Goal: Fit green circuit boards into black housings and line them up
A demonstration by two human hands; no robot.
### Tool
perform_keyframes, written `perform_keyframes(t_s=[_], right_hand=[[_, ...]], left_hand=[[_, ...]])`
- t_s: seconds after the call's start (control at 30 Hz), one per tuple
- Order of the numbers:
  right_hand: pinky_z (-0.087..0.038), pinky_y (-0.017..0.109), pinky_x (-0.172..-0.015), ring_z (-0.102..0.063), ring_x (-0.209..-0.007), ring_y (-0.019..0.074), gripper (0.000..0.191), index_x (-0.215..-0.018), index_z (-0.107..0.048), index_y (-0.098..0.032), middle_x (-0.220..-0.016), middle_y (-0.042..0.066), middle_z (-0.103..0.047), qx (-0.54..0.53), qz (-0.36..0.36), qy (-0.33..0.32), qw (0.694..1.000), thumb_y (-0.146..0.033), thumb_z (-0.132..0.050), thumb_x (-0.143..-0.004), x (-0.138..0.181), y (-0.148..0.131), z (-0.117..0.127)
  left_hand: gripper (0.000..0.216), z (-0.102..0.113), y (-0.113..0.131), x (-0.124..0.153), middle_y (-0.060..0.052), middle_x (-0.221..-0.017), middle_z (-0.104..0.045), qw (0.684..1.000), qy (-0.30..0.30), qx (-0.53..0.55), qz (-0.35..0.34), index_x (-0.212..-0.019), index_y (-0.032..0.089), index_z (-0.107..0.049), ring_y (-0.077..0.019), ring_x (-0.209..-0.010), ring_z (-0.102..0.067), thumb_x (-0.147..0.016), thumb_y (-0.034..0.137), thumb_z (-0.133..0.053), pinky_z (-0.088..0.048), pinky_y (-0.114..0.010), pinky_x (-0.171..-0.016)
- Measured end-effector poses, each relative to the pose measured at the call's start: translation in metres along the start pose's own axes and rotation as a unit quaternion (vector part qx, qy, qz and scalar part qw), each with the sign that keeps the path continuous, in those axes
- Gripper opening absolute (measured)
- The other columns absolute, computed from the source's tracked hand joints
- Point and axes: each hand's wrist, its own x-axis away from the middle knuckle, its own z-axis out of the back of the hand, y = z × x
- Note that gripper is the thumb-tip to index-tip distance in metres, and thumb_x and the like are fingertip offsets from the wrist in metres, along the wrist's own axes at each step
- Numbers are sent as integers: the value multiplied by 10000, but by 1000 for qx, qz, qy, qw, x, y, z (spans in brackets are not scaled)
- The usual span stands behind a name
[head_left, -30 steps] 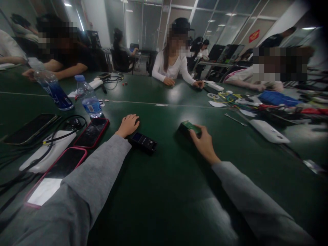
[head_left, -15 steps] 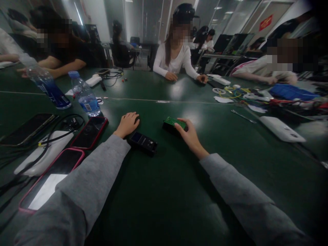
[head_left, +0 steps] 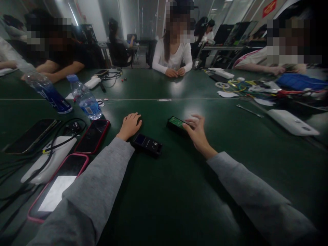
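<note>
My left hand lies palm down on the green table, fingers stretched out and holding nothing. Close to its wrist is a black handheld device with a small dark screen and a few buttons, lying face up. To the right, a black case with a green circuit board showing on top rests on the table. My right hand is at the right end of that case, its thumb by the board's edge and its other fingers raised apart, slightly blurred. Whether the thumb touches the board I cannot tell.
On the left are a red-edged phone, a pink-cased phone, a white power bank with cables, and two bottles, one a water bottle. A wrench and white device lie right. A person sits opposite.
My right hand's fingers have lifted and spread off the circuit board's case. My left hand stays put on the table. The person opposite has brought both hands together.
</note>
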Motion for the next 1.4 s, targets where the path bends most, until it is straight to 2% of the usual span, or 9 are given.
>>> perform_keyframes(t_s=[0.07,0.2,0.5,0.7,0.83,0.97,1.17,1.3,1.4], right_hand=[[-492,530,-1043,-630,-1134,295,643,-1258,-449,-299,-1141,74,-624,-2,-6,0,1000,-541,-773,-757,1,-1,-1],[-447,549,-1090,-608,-1175,317,535,-1133,-566,-254,-1162,120,-650,56,-1,-27,998,-698,-644,-843,3,-4,-1],[-439,595,-1050,-537,-1211,391,840,-1159,-594,-162,-1221,210,-599,230,21,1,973,-895,-567,-751,18,-3,5],[-534,511,-848,-625,-931,316,639,-1143,-559,-197,-1045,133,-648,228,65,-42,970,-747,-639,-827,16,-9,8],[-526,515,-891,-600,-1016,327,512,-1195,-537,-182,-1148,163,-601,276,157,-38,947,-586,-628,-894,7,-8,13],[-500,565,-967,-555,-1112,359,497,-1230,-519,-166,-1196,191,-551,313,191,-41,929,-525,-611,-899,7,-5,13],[-498,560,-1002,-582,-1138,355,525,-1272,-495,-142,-1215,208,-571,288,184,-83,936,-505,-586,-904,9,-4,8],[-515,551,-990,-627,-1117,355,622,-1297,-496,-130,-1238,225,-610,255,134,-54,956,-547,-629,-855,4,0,11],[-542,545,-935,-656,-1044,356,600,-1233,-561,-141,-1175,208,-661,249,111,-54,961,-573,-649,-827,1,1,13]], left_hand=[[452,-1,0,0,-120,-1545,-525,1000,3,1,-1,-1433,183,-551,-294,-1432,-450,-1050,363,-394,-371,-509,-1186],[453,-1,-1,-1,-127,-1546,-523,1000,3,-2,-5,-1429,171,-553,-300,-1431,-450,-1046,362,-406,-374,-507,-1183],[444,-3,-2,-1,-132,-1535,-532,1000,12,-3,-9,-1416,168,-563,-305,-1423,-461,-1044,360,-415,-381,-509,-1173],[451,-1,-2,0,-141,-1538,-529,1000,12,5,-12,-1420,167,-562,-311,-1418,-467,-1047,363,-400,-395,-529,-1157],[448,-3,-3,-1,-148,-1525,-540,1000,16,3,-16,-1414,175,-567,-315,-1406,-475,-1042,367,-407,-406,-539,-1136],[437,-5,-5,-1,-142,-1522,-544,1000,24,6,-18,-1405,187,-574,-308,-1404,-475,-1039,364,-414,-399,-535,-1140],[458,-3,-4,0,-147,-1528,-538,1000,19,9,-11,-1409,148,-569,-306,-1413,-468,-1039,364,-411,-390,-516,-1156],[456,-4,-3,0,-140,-1531,-538,1000,18,3,-11,-1409,154,-572,-303,-1419,-463,-1039,363,-404,-388,-513,-1159],[448,-4,-3,0,-133,-1531,-541,1000,22,-1,-11,-1410,175,-572,-297,-1414,-470,-1039,359,-403,-393,-513,-1154]])
